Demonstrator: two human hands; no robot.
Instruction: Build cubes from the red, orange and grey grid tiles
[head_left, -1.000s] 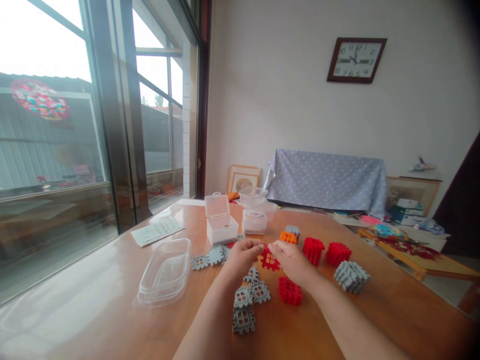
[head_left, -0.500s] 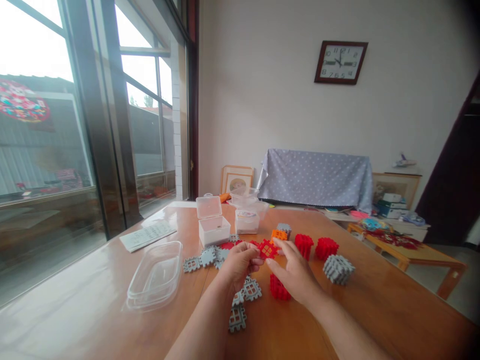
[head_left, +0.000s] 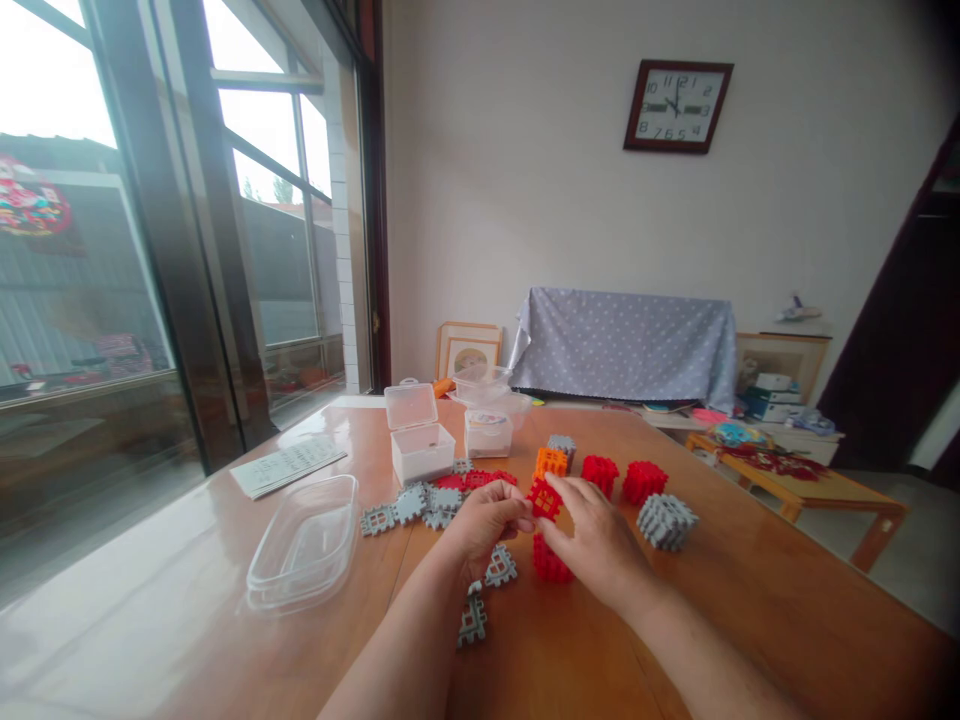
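A red toothed building tile [head_left: 545, 499] with a windowed centre is held up between my two hands, above the table. My left hand [head_left: 489, 527] pinches its left edge between thumb and fingers. My right hand [head_left: 600, 535] grips the right side, fingertips at the top and thumb near the bottom. Just behind stands an orange block [head_left: 551, 462], and a red block [head_left: 551, 560] sits below, partly covered by my right hand. Loose grey tiles [head_left: 411, 504] and red tiles [head_left: 489, 479] lie beyond my left hand; more grey tiles [head_left: 501, 566] lie under it.
Right of my hands stand two red blocks [head_left: 645, 482] and a grey block [head_left: 667, 521]; another grey block [head_left: 561, 446] is behind the orange one. An open white box [head_left: 422, 455], a lidded box [head_left: 487, 437], a clear tray [head_left: 304, 545] and a booklet [head_left: 289, 466] are on the wooden table [head_left: 180, 630].
The red tile has been turned in my fingers and now faces differently. My hands have drawn slightly closer together around it. The whole view has shifted a little.
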